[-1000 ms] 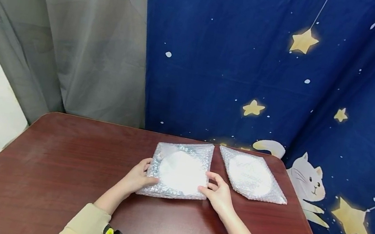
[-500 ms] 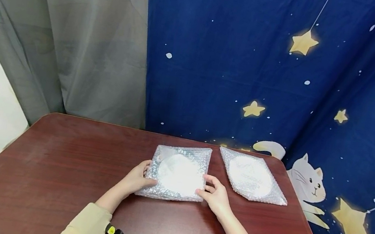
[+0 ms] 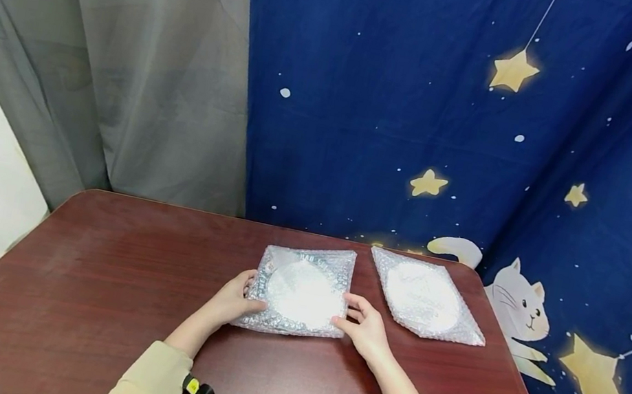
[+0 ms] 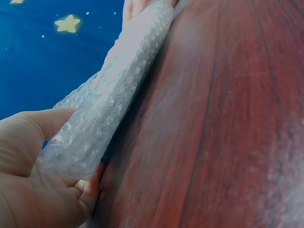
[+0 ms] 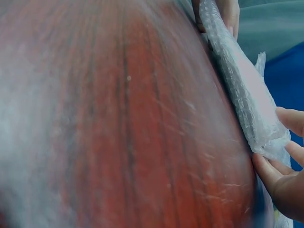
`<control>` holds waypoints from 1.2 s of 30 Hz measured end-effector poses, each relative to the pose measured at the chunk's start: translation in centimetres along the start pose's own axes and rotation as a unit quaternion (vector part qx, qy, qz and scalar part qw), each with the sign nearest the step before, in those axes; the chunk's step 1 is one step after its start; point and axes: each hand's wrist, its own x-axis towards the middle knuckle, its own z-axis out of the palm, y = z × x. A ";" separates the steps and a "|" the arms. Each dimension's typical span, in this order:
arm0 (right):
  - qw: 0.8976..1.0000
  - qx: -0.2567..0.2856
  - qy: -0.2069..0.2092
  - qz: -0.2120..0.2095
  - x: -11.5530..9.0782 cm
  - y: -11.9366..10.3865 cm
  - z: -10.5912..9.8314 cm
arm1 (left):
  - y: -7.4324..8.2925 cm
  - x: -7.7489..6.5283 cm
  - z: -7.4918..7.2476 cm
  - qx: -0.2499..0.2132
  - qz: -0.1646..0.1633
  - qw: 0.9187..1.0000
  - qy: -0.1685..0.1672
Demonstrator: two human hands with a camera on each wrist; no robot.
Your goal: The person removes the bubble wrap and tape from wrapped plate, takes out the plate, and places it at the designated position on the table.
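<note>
A flat, squarish bubble-wrap package (image 3: 303,292) is at the middle of the table in the head view, with a bright white round patch on top and dark lettering near its far edge. My left hand (image 3: 230,300) grips its left side, thumb on top and fingers beneath the edge, as the left wrist view shows on the clear wrap (image 4: 95,123). On the opposite side my right hand (image 3: 365,331) pinches the package's edge between thumb and fingers. In the right wrist view, the wrapped bundle (image 5: 249,95) lies close over the tabletop.
A second bubble-wrapped package (image 3: 424,297), turned at an angle, lies to the right near the table's far corner. The reddish-brown wooden table (image 3: 106,287) has a rounded far edge. Behind it hang a grey curtain (image 3: 169,61) and a blue star-patterned curtain (image 3: 371,95).
Held in both hands, the package has shifted slightly nearer and its far edge has come down a little. My right hand has moved slightly left with it. The second package stays put.
</note>
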 end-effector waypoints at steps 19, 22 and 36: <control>0.991 -0.114 0.033 -0.069 1.0 1.8 0.1 | -0.1 0.0 -0.2 0.016 -0.005 1.000 -0.003; 0.984 -0.138 0.038 -0.105 0.9 1.7 0.2 | -0.2 0.0 -0.2 0.011 -0.005 1.000 -0.001; 0.945 -0.239 0.048 -0.216 1.2 -0.5 1.1 | -0.1 0.0 -0.5 -0.008 -0.005 1.000 -0.017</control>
